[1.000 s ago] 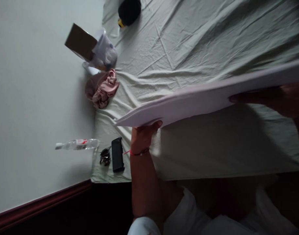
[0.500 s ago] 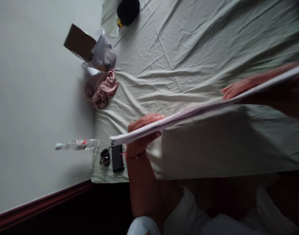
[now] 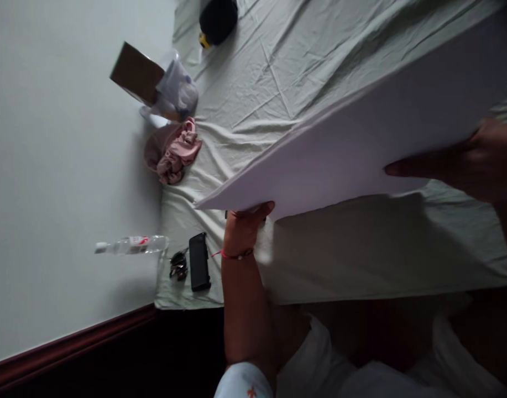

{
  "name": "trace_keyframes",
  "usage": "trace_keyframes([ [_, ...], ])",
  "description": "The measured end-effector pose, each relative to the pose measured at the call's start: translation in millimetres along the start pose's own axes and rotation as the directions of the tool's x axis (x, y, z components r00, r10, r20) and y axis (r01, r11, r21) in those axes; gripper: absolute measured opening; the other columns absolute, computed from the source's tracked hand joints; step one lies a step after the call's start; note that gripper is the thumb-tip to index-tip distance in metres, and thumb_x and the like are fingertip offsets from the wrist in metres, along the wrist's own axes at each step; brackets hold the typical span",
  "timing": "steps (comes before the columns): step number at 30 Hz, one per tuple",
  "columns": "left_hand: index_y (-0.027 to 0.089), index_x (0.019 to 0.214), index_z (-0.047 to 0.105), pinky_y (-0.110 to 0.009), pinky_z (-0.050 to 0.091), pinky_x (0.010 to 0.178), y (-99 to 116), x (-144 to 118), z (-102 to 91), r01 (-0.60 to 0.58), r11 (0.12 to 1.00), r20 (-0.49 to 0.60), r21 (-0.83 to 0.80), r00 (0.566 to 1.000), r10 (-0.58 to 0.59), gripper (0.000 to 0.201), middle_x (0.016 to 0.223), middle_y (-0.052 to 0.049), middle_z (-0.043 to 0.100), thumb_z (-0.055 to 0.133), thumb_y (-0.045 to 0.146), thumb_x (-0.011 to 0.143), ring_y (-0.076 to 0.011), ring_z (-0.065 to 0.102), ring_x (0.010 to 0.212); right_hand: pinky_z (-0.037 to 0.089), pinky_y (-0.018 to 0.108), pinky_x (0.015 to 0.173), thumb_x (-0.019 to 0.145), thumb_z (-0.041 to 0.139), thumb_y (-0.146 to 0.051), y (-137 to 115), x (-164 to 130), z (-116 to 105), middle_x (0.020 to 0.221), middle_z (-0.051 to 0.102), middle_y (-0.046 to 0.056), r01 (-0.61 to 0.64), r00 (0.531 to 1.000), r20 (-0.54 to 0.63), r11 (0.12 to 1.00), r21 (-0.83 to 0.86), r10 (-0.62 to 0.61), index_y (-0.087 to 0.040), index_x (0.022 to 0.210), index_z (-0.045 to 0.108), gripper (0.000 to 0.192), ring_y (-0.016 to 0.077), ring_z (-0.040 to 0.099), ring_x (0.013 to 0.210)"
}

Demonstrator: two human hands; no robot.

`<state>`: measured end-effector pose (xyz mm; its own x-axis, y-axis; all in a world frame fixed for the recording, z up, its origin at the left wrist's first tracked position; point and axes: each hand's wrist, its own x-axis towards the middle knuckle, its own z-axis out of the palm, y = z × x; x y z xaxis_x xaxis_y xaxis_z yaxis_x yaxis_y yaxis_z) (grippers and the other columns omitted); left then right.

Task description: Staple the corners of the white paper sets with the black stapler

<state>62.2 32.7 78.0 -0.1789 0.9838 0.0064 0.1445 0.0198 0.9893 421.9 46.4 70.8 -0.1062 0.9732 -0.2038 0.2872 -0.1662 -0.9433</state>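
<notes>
A stack of white paper is held above the cloth-covered surface, its broad face tilted toward me. My left hand, with a red string on the wrist, grips the near left part of the stack. Its thumb lies on the face and the other fingers are hidden behind. On the right, my right hand also holds the stack, thumb stretched across the face and fingers out of sight behind it.
A pale green sheet covers the surface. Along the wall side are a black case, keys, a clear plastic bottle, pink cloth, a cardboard box, a plastic bag and a black object.
The stack was nearly edge-on and now its broad white face shows. Both hands have turned with it, bringing the thumbs to the front and hiding the fingers behind.
</notes>
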Motion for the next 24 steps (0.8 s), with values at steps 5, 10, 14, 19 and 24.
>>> trace_keyframes([
  [5, 0.023, 0.077, 0.071, -0.032, 0.058, 0.094, 6.2, 1.8, 9.0, 0.136, 0.982, 0.108, -0.133, 0.987, -0.122, 0.036, 0.081, 0.0, 0.076, 0.097, 0.031, 0.054, -0.0197, 0.073, 0.093, 0.067, 0.035, 0.074, 0.07, 0.091, -0.056, 0.7, -3.9, 0.3, 0.091, 0.074, 0.002, -0.085, 0.99, -0.097, 0.983, 0.165, 0.102, -0.021, 0.086, 0.077, 0.041, 0.0249, 0.075, 0.098],
  [10, 0.02, 0.059, 0.064, -0.031, 0.06, 0.081, 5.5, 2.2, 9.1, 0.248, 0.962, 0.187, -0.117, 0.956, -0.224, 0.036, 0.059, 0.002, 0.066, 0.098, 0.032, 0.059, -0.019, 0.071, 0.077, 0.058, 0.036, 0.059, 0.072, 0.091, -0.054, 14.2, 1.1, -6.5, 0.084, 0.072, 0.005, -0.152, 0.961, -0.211, 0.978, 0.145, 0.181, -0.019, 0.095, 0.078, 0.043, 0.0236, 0.073, 0.084],
  [14, 0.021, 0.08, 0.073, -0.038, 0.06, 0.091, 4.0, 2.5, 10.2, 0.236, 0.955, 0.204, -0.179, 0.959, -0.199, 0.026, 0.083, -0.003, 0.079, 0.092, 0.026, 0.064, -0.0237, 0.075, 0.096, 0.053, 0.028, 0.053, 0.07, 0.092, -0.054, 19.0, 2.6, -6.8, 0.095, 0.074, 0.006, -0.142, 0.956, -0.229, 0.973, 0.181, 0.182, -0.019, 0.104, 0.078, 0.051, 0.0157, 0.07, 0.072],
  [19, 0.024, 0.11, 0.074, -0.046, 0.055, 0.107, 3.0, 2.1, 7.4, 0.225, 0.957, 0.237, -0.184, 0.955, -0.179, 0.042, 0.114, -0.008, 0.08, 0.087, 0.022, 0.07, -0.029, 0.07, 0.122, 0.045, 0.022, 0.048, 0.071, 0.092, -0.054, 25.2, 5.5, -3.7, 0.097, 0.074, 0.007, -0.165, 0.937, -0.275, 0.967, 0.196, 0.216, -0.018, 0.111, 0.078, 0.055, 0.0099, 0.064, 0.061],
  [24, 0.023, 0.11, 0.073, -0.043, 0.055, 0.107, 1.6, 1.0, 3.5, 0.172, 0.971, 0.209, -0.165, 0.969, -0.136, 0.044, 0.118, -0.009, 0.079, 0.092, 0.025, 0.07, -0.0273, 0.07, 0.121, 0.052, 0.023, 0.051, 0.074, 0.09, -0.052, 47.8, 12.0, -10.8, 0.106, 0.075, 0.008, -0.053, 0.941, -0.321, 0.985, 0.164, 0.104, -0.019, 0.123, 0.076, 0.06, 0.0136, 0.069, 0.069],
])
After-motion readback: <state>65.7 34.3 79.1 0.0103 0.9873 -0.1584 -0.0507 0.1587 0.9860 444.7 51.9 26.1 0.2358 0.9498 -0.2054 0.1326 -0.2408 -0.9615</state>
